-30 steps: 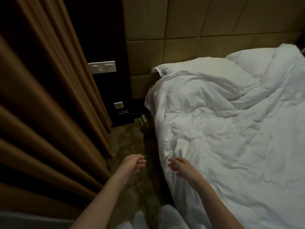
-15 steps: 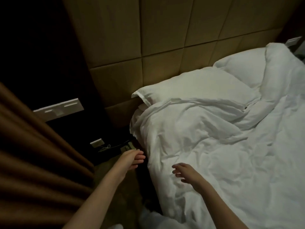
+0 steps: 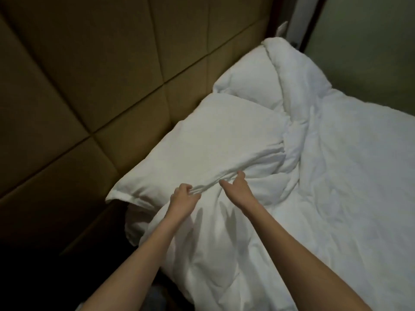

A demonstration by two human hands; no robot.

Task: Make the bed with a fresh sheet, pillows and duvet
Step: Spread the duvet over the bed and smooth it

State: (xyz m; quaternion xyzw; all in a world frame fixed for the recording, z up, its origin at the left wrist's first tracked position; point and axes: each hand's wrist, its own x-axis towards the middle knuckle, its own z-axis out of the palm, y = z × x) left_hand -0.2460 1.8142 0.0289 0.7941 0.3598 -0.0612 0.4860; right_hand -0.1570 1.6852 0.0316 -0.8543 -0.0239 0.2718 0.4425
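Both hands are now up at the duvet's top edge, having been hanging low beside the bed half a second ago; curtain and wall sockets are no longer showing.

Left hand point(image 3: 183, 198): fingers curling round a bunched fold of the white duvet point(image 3: 292, 221), gripping it just below the near pillow point(image 3: 202, 149).

Right hand point(image 3: 238, 187): thumb and fingers spreading in a loose fork over the same fold, just right of the left hand. Touching the fabric, but whether it is actually pinching it I cannot tell.

Pillows: two, both white. Near one is lying against the padded headboard point(image 3: 89, 75), its left corner overhanging the bed edge. Far pillow point(image 3: 247, 84) is sitting beyond it, partly covered by a rolled hump of duvet.

Duvet: one, crumpled, spreading across the bed from the near left edge to the far right, its top edge overlapping the near pillow's lower side.

Headboard: tan square panels, running along the left and far side.
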